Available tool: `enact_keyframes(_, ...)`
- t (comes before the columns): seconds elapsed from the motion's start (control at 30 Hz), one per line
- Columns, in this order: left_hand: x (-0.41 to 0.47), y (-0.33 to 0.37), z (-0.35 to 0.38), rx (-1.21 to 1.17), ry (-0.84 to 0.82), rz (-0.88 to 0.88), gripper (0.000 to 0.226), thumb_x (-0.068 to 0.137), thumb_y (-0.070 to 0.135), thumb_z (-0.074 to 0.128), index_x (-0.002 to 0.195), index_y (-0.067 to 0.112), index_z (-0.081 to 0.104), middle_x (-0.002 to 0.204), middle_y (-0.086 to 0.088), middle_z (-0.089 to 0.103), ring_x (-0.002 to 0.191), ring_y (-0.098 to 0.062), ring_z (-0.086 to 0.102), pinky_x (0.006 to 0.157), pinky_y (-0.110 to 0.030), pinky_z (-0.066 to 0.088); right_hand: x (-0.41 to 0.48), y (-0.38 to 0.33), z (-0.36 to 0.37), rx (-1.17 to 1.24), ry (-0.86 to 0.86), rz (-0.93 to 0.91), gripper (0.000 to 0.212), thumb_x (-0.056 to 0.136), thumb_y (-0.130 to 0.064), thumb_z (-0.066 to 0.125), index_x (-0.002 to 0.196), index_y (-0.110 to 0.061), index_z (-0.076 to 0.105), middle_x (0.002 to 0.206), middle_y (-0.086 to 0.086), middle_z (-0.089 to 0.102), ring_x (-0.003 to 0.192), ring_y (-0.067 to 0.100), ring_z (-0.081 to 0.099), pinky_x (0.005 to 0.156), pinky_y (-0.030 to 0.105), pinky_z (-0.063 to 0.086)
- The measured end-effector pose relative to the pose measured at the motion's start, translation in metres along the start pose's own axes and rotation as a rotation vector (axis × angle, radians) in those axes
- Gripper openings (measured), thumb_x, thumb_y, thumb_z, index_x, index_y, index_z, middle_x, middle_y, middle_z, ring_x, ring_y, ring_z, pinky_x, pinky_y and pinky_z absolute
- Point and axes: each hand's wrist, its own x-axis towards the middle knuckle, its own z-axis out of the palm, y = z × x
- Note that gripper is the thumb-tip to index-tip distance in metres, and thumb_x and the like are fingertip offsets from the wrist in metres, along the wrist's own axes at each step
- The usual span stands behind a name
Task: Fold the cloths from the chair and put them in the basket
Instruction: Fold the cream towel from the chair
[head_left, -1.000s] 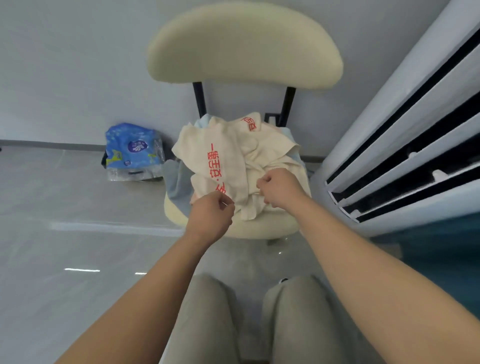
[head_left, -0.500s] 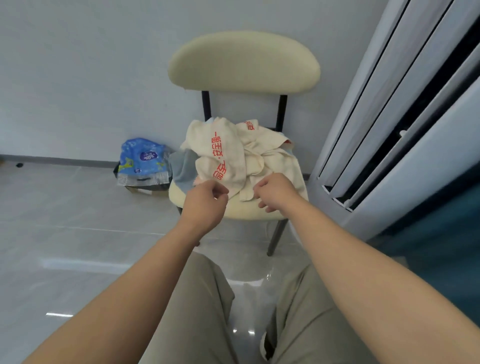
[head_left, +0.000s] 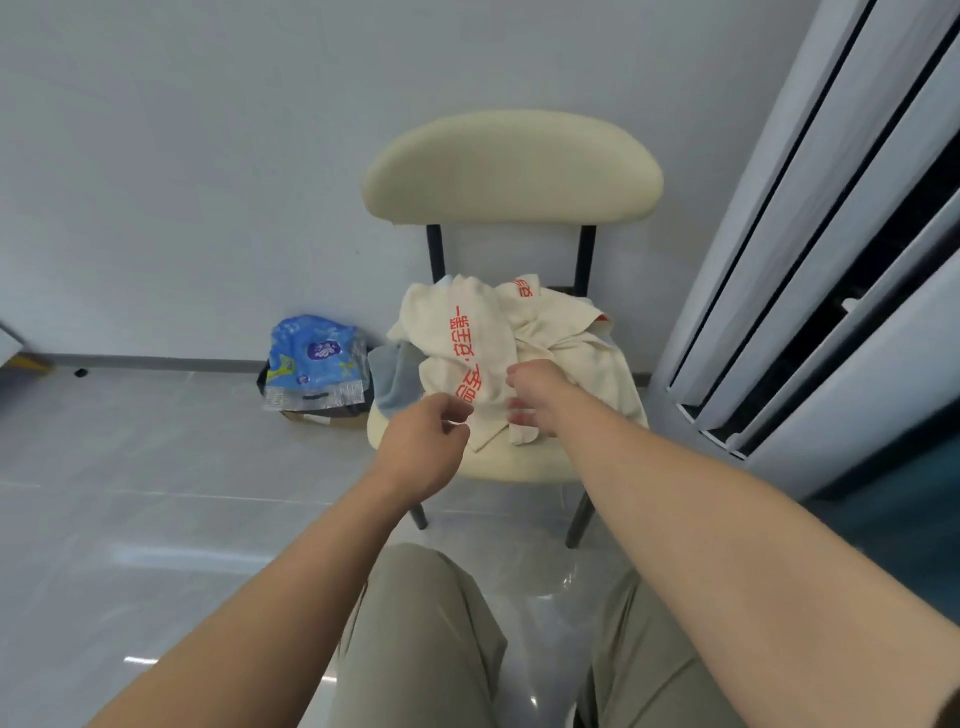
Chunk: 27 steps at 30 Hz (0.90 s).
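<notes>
Since the earlier frame, both hands had loosened from closed fists at the near edge of the cloth and had drawn slightly apart. Nearest, the left hand hovered with thumb and fingers loosely curled and nothing visibly between them, just short of the cream cloth. The right hand lay upon that cloth; its fingers were blurred, so its grip could not be determined. Beyond, the pile sat crumpled on the chair seat, with a grey-blue cloth at its left. No cloth was folded and no basket was in view, so the whole task appeared outstanding.
</notes>
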Motion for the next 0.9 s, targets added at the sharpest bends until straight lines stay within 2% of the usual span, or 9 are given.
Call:
enact_keyframes(0.07,0.008,0.000,-0.003,0.015,-0.007,0.010,0.030,0.095,0.018,0.058,0.122,0.026,0.069,0.114,0.015,0.069,0.099,-0.003,0.063,0.079,-0.019,0.044,0.005,-0.002,0.003,0.012,-0.022,0.022,0.023,0.102,-0.017,0.046,0.121,-0.015,0.058,0.099,0.002,0.056,0.094,0.022,0.056,0.077,0.037,0.058)
enact_keyframes(0.23,0.019,-0.001,-0.003,0.002,-0.014,-0.002,0.030,0.094,0.019,0.058,0.121,0.026,0.070,0.116,0.016,0.070,0.099,-0.002,0.063,0.082,-0.022,0.050,0.019,-0.005,0.003,0.032,-0.039,0.052,0.025,0.100,-0.021,0.058,0.124,-0.015,0.062,0.108,0.004,0.060,0.088,0.020,0.054,0.068,0.032,0.053)
enact_keyframes(0.3,0.023,-0.004,-0.002,-0.003,-0.021,-0.010,0.031,0.094,0.018,0.059,0.122,0.026,0.069,0.118,0.014,0.070,0.102,-0.003,0.064,0.087,-0.026,0.053,0.015,-0.009,0.000,0.014,-0.069,0.040,0.030,0.100,-0.023,0.060,0.129,-0.013,0.062,0.116,0.001,0.061,0.095,0.020,0.056,0.077,0.030,0.051)
enact_keyframes(0.4,0.027,-0.006,-0.002,0.038,-0.016,0.004,0.035,0.092,0.019,0.064,0.126,0.025,0.067,0.126,0.009,0.067,0.111,-0.007,0.062,0.088,-0.022,0.046,0.001,-0.023,-0.004,0.015,-0.150,-0.050,0.029,0.101,-0.021,0.060,0.129,-0.014,0.065,0.125,0.000,0.062,0.104,0.018,0.057,0.073,0.030,0.046)
enact_keyframes(0.5,0.031,-0.006,-0.004,0.060,0.032,0.042,0.057,0.086,0.019,0.071,0.141,0.022,0.055,0.141,0.004,0.057,0.128,-0.012,0.053,0.093,-0.020,0.037,-0.011,-0.046,-0.002,0.074,-0.243,-0.216,0.031,0.103,-0.009,0.050,0.121,-0.019,0.073,0.134,0.002,0.064,0.120,0.022,0.057,0.101,0.037,0.043)
enact_keyframes(0.6,0.036,0.002,-0.011,0.004,0.068,0.086,0.086,0.080,0.026,0.081,0.153,0.020,0.037,0.152,0.000,0.045,0.140,-0.016,0.040,0.100,-0.019,0.030,-0.031,-0.078,-0.001,0.186,-0.329,-0.408,0.042,0.098,0.011,0.043,0.123,-0.009,0.070,0.128,0.015,0.068,0.106,0.026,0.064,0.090,0.030,0.051)
enact_keyframes(0.7,0.043,0.020,-0.021,-0.078,0.149,0.158,0.095,0.075,0.031,0.088,0.152,0.018,0.035,0.149,0.001,0.046,0.137,-0.017,0.042,0.102,-0.022,0.034,-0.059,-0.108,-0.004,0.251,-0.373,-0.587,0.048,0.093,0.023,0.038,0.129,0.003,0.062,0.110,0.021,0.068,0.094,0.030,0.065,0.084,0.029,0.057)
enact_keyframes(0.8,0.046,0.042,-0.032,-0.160,0.175,0.191,0.095,0.073,0.038,0.089,0.150,0.022,0.036,0.139,0.011,0.048,0.127,-0.010,0.048,0.100,-0.027,0.041,-0.075,-0.127,-0.011,0.203,-0.342,-0.692,0.054,0.091,0.026,0.037,0.130,-0.001,0.062,0.118,0.023,0.067,0.098,0.028,0.066,0.085,0.028,0.058)
enact_keyframes(0.9,0.048,0.061,-0.038,-0.181,0.147,0.226,0.072,0.082,0.044,0.081,0.142,0.028,0.043,0.129,0.018,0.052,0.113,-0.003,0.051,0.086,-0.017,0.041,-0.085,-0.134,-0.022,0.155,-0.297,-0.732,0.052,0.094,0.021,0.046,0.136,-0.005,0.062,0.126,0.017,0.068,0.100,0.017,0.069,0.076,0.017,0.056)
